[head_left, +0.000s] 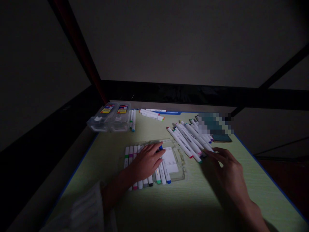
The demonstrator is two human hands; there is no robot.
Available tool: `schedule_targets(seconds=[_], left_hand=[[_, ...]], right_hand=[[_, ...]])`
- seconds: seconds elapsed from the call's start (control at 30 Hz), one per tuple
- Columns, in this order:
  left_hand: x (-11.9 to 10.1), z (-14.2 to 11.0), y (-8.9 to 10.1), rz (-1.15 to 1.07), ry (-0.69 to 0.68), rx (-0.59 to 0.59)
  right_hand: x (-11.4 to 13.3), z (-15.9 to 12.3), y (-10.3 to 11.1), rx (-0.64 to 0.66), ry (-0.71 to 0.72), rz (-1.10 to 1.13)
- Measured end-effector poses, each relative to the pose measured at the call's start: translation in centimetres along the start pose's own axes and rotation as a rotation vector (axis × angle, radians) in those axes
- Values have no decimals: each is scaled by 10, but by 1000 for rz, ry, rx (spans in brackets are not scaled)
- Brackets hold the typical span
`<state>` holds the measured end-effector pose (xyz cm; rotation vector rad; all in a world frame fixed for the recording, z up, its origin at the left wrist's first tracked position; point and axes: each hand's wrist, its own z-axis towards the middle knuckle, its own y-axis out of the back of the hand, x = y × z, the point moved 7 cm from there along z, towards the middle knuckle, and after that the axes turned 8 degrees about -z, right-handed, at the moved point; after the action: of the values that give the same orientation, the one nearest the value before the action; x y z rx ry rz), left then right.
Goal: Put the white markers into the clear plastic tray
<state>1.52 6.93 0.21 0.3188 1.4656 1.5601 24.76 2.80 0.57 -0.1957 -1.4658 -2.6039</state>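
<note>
My left hand [146, 161] lies flat, fingers spread, on a row of white markers [161, 174] packed side by side in a clear plastic case [180, 164]. A blue-capped marker shows at its fingertips. My right hand [228, 170] rests on the green table with its fingers stretched toward the near ends of a loose heap of white markers [190, 140], touching or almost touching the closest one. Nothing is gripped in either hand as far as I can see.
Two clear marker boxes [109, 120] with coloured labels stand at the back left, with two markers [132, 120] beside them. Several more markers [152, 114] lie at the back. A dark flat object [220, 138] sits at the right. The blue-edged table [169, 206] meets a dark frame.
</note>
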Motion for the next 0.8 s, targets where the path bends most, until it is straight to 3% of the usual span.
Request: schedule_targets(seconds=[0.37,0.8], left_hand=[[1,-1,-3,41,-4,6],[0,-1,-1,25,-10,-6]], right_hand=[[-9,-3,-7,68,-42,-14],[-4,-1,-7,59,-9,-10]])
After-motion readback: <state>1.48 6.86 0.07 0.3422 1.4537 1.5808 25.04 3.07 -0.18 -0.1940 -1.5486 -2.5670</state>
